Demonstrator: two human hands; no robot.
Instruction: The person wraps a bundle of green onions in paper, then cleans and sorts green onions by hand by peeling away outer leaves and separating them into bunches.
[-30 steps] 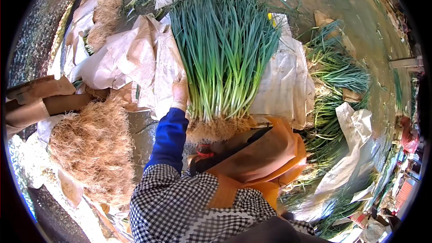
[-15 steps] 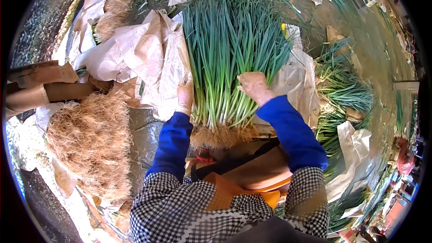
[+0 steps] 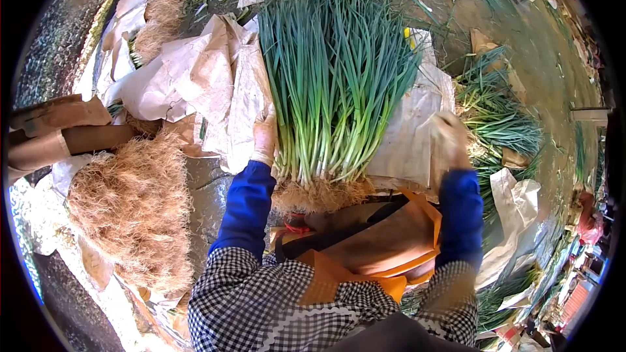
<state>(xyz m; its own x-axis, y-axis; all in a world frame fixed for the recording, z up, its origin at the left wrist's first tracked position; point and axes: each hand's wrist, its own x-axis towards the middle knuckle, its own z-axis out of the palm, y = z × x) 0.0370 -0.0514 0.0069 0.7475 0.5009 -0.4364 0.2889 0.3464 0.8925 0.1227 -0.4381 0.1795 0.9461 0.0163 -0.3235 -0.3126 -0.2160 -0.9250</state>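
Left hand [image 3: 264,137] is bracing the spring onion bundle's [image 3: 332,98] left edge, finger closure unclear. Bundle is lying on pale sheeting [image 3: 411,133]. Right hand [image 3: 451,135], just off the stems [image 3: 326,146], is blurring past bundle's right side, grip unreadable; only the left is steadying now.

One left hand [image 3: 264,135] near ten o'clock, one right hand [image 3: 451,140] near three; between them, toward twelve, one onion bunch [image 3: 332,78]. Two root heaps [image 3: 130,215] [image 3: 164,10], at eight and ten-thirty.
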